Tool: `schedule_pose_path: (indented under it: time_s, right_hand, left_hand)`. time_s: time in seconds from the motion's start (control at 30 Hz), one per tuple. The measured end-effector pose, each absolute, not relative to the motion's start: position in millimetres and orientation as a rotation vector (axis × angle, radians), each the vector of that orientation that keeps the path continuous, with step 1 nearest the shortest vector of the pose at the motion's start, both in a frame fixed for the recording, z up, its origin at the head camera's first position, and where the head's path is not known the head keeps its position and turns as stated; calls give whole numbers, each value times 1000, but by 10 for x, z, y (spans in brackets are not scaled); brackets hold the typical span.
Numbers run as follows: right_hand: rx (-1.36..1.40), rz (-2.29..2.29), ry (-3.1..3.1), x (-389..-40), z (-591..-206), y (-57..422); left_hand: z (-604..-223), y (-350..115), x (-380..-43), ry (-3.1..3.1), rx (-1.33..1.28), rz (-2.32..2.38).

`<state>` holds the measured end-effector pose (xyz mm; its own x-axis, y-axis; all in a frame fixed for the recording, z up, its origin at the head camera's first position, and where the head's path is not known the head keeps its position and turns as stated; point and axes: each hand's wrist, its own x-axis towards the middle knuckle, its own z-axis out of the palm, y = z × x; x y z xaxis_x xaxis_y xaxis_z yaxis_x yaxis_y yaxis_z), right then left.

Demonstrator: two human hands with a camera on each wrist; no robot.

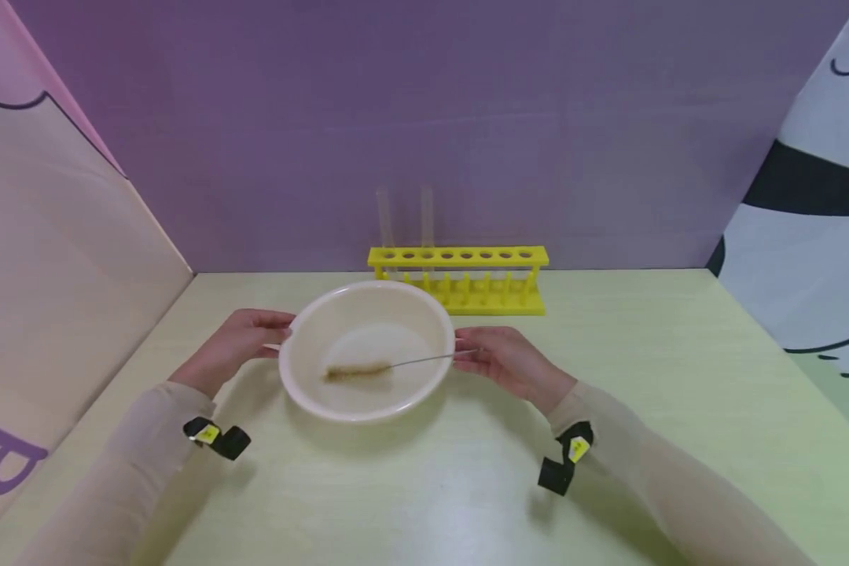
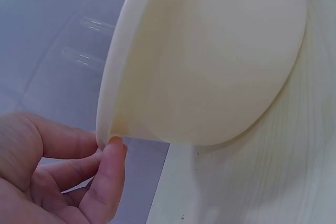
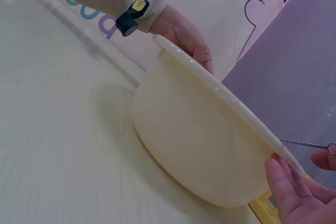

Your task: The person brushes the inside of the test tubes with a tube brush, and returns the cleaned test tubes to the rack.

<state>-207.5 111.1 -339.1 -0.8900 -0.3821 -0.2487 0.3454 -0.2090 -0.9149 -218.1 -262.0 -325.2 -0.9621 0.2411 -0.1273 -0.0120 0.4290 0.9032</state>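
Note:
A cream-white plastic basin (image 1: pixel 368 405) is held between both hands over the table. My left hand (image 1: pixel 237 346) pinches its left rim, with the thumb and fingers right at the edge in the left wrist view. At the opposite side, my right hand (image 1: pixel 505 362) grips the rim; its fingertips (image 3: pixel 273 163) lie under the lip. Inside the basin lies a test tube brush (image 1: pixel 357 371) with brownish bristles. Its twisted wire handle (image 3: pixel 302 143) crosses over the right rim, and the end loop sits beside the right thumb.
Behind the basin, a yellow test tube rack (image 1: pixel 495 306) stands against the purple back panel (image 1: pixel 424 118). Two clear test tubes (image 1: pixel 427 216) rise from its left part. Printed panels border the pale table (image 1: pixel 424 495) at left and right.

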Motion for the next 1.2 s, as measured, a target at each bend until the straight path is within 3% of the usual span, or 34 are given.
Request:
schedule_pose_path:
  time_s: [1.2]
  right_hand:
    - [141, -2079, 1618, -2151, -3390, 1089]
  left_hand:
    - [-3312, -2534, -2227, 2134, -7, 1815]
